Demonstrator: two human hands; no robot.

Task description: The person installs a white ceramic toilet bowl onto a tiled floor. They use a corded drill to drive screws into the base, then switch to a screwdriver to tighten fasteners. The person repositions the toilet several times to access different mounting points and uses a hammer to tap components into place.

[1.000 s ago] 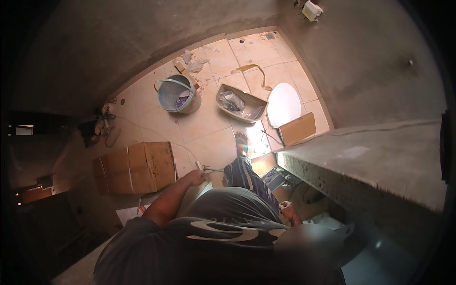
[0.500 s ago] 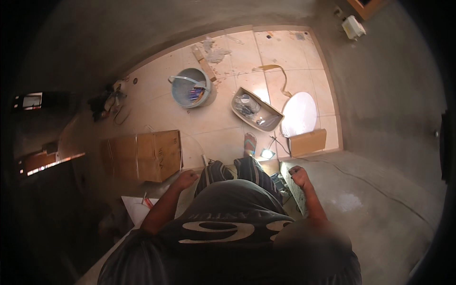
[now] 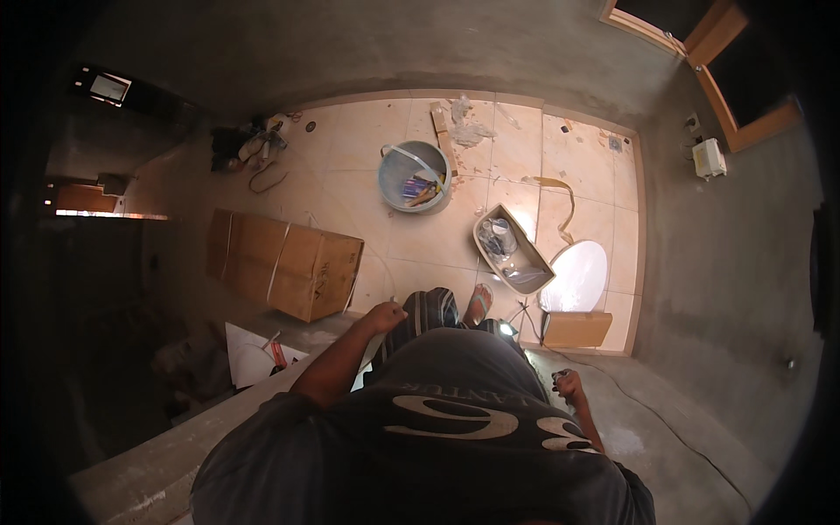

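Loosely curled beside the striped trousers (image 3: 430,313), the left hand (image 3: 388,317) has its fingers bent in; whether it grasps anything small cannot be told. A cardboard box (image 3: 293,262) lies just ahead and to the left of it, the nearest loose thing, while a blue-grey bucket (image 3: 394,171) stands farther ahead. Well to the right, the right hand (image 3: 569,383) is bent too, over or beside a concrete ledge (image 3: 626,385); its fingers are too small in view to show if they hold something. Ahead of it are a piece of cardboard (image 3: 577,329), a white oval panel (image 3: 579,273) and an open tub (image 3: 528,249). The person appears to be between handling steps, moving or steadying; getting at the box would call for a forward, leftward reach with the left hand.
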